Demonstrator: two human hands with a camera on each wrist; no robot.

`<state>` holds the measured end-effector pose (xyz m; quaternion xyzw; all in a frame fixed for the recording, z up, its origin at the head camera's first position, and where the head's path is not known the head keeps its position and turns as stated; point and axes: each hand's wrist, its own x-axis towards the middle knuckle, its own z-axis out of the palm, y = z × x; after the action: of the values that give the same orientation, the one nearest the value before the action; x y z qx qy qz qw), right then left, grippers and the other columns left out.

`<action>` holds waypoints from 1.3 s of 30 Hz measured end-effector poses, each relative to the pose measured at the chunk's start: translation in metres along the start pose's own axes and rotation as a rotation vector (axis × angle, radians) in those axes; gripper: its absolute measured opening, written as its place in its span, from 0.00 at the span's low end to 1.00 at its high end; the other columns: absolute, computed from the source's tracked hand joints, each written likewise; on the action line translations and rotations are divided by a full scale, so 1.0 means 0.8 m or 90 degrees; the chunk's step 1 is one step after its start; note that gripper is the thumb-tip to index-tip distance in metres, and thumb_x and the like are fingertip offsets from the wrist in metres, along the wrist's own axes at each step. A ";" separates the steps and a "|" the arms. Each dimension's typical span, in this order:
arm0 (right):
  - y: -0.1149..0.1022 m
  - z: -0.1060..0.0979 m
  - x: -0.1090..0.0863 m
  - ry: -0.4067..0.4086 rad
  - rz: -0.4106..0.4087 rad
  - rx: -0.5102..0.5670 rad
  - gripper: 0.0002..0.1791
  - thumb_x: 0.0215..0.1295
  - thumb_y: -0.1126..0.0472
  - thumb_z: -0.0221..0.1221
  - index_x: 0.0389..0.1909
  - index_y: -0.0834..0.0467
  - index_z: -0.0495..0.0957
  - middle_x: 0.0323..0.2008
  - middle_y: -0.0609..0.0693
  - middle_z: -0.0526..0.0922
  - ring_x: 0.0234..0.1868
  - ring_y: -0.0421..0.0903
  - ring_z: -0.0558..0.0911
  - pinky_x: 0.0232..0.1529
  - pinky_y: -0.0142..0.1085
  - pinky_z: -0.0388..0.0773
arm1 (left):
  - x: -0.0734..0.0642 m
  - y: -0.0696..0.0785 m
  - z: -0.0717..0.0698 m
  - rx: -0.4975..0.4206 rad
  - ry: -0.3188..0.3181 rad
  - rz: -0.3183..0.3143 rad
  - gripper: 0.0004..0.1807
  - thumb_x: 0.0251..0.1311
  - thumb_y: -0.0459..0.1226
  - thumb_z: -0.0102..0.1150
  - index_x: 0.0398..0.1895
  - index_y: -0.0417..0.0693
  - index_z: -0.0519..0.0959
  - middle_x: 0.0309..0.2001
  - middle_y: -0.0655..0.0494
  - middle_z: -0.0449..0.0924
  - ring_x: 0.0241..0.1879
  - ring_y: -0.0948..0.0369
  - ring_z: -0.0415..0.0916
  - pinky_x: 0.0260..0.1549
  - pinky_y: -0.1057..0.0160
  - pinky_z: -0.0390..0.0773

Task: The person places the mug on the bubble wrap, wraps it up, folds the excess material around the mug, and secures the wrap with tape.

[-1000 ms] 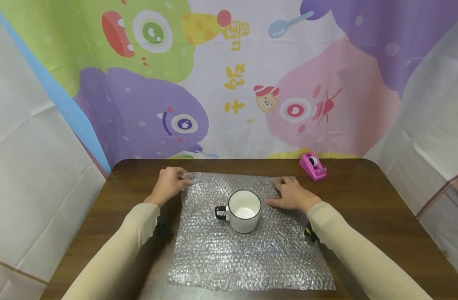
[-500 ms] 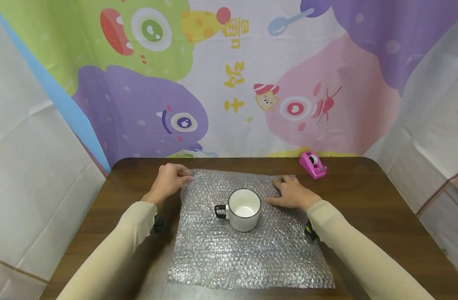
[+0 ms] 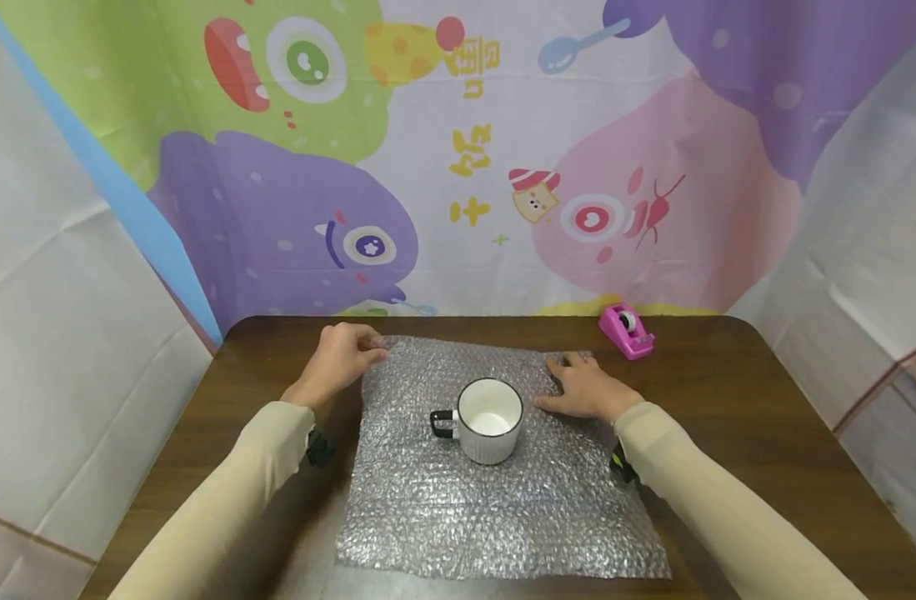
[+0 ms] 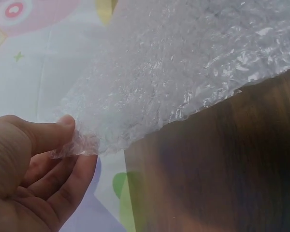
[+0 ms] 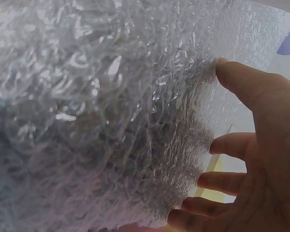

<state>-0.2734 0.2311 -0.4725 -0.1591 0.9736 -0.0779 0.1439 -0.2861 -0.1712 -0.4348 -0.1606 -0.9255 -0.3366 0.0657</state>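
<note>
A sheet of bubble wrap (image 3: 427, 508) lies spread on the table, with a white ribbed mug (image 3: 488, 442) upright near its middle. The mug has a dark rim, and its black handle (image 3: 441, 424) points left. My left hand (image 3: 341, 354) pinches the sheet's far left corner between thumb and fingers; in the left wrist view that corner (image 4: 82, 142) is raised off the wood. On the far right part of the sheet rests my right hand (image 3: 585, 390), fingers spread and fingertips touching the bubbles (image 5: 135, 116). The mug stands apart from both hands.
A pink tape dispenser (image 3: 626, 331) stands on the brown wooden table (image 3: 758, 417) at the back right, beyond the sheet. Behind the table hangs a cartoon-printed curtain (image 3: 458, 275), and pale panels (image 3: 75, 350) flank it on both sides.
My left hand has lifted the far left corner of the bubble wrap slightly and moved a little away from me. The right hand and the mug have stayed in place.
</note>
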 end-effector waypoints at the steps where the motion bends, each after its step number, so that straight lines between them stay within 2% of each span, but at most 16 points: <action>1: 0.000 0.000 0.000 0.000 0.000 -0.002 0.51 0.69 0.33 0.58 0.78 0.65 0.58 0.76 0.74 0.55 0.73 0.82 0.55 0.69 0.70 0.62 | 0.000 0.001 0.000 0.002 0.001 0.003 0.06 0.61 0.35 0.72 0.39 0.42 0.88 0.36 0.48 0.90 0.34 0.57 0.87 0.31 0.58 0.85; 15: 0.000 0.000 -0.003 -0.001 -0.004 0.004 0.51 0.69 0.33 0.58 0.78 0.66 0.57 0.76 0.74 0.55 0.73 0.82 0.55 0.70 0.71 0.60 | -0.008 0.020 -0.004 -0.005 0.025 0.018 0.07 0.63 0.34 0.70 0.42 0.42 0.88 0.39 0.48 0.90 0.39 0.53 0.88 0.39 0.52 0.87; 27: -0.002 0.000 0.000 -0.015 0.002 -0.001 0.50 0.71 0.35 0.58 0.78 0.66 0.57 0.76 0.75 0.54 0.73 0.82 0.55 0.71 0.71 0.59 | -0.015 0.033 -0.008 -0.014 0.044 0.015 0.06 0.63 0.34 0.70 0.41 0.44 0.87 0.38 0.50 0.90 0.37 0.55 0.87 0.38 0.52 0.87; 34: 0.000 0.000 -0.001 -0.011 -0.008 0.001 0.50 0.70 0.36 0.59 0.78 0.66 0.57 0.76 0.76 0.55 0.72 0.83 0.56 0.69 0.71 0.60 | -0.016 0.042 -0.008 -0.032 0.070 0.035 0.06 0.63 0.35 0.71 0.40 0.45 0.87 0.37 0.51 0.90 0.36 0.56 0.87 0.38 0.52 0.86; 39: -0.002 0.000 -0.002 -0.011 -0.010 0.006 0.50 0.70 0.36 0.60 0.78 0.66 0.57 0.75 0.76 0.55 0.72 0.83 0.56 0.69 0.72 0.61 | -0.017 0.046 -0.010 -0.037 0.073 0.044 0.05 0.63 0.36 0.70 0.40 0.45 0.88 0.37 0.52 0.90 0.35 0.56 0.87 0.38 0.53 0.86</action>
<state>-0.2719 0.2301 -0.4716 -0.1665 0.9708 -0.0819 0.1521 -0.2606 -0.1534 -0.4099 -0.1743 -0.9040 -0.3697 0.1257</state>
